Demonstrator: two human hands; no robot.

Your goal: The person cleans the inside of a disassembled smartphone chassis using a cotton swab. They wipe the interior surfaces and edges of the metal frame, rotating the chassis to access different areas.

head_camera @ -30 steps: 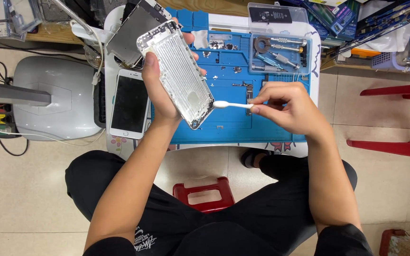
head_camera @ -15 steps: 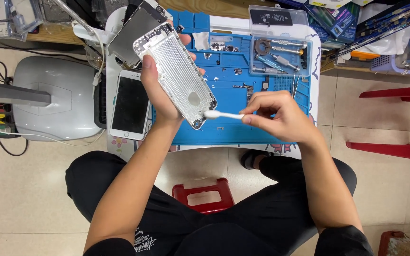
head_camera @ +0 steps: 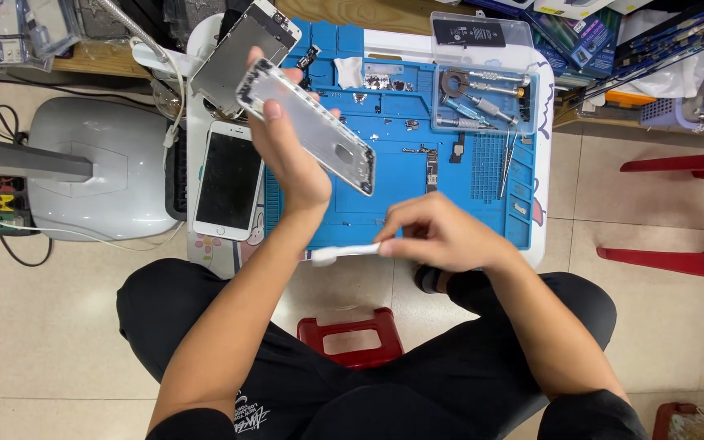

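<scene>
A: What has the left hand [head_camera: 291, 167] got?

B: It's wrapped around a silver phone back housing [head_camera: 307, 126], lifted above the blue work mat [head_camera: 385, 208] on the table [head_camera: 535, 244]. I'd judge it light, thin and stiff, but easy to bend or scratch and slick on its flat faces, so hold it by the long side edges, as that hand does.

A: Which way does it run?

B: Its long axis slants from upper left, near the detached screen panel [head_camera: 242, 53], down to lower right, where the end with the small hole points.

A: And the right hand [head_camera: 442, 236]?

B: Pinched on a white cotton swab [head_camera: 344, 253], lying nearly level, tip pointing left, below the housing and apart from it.
</scene>
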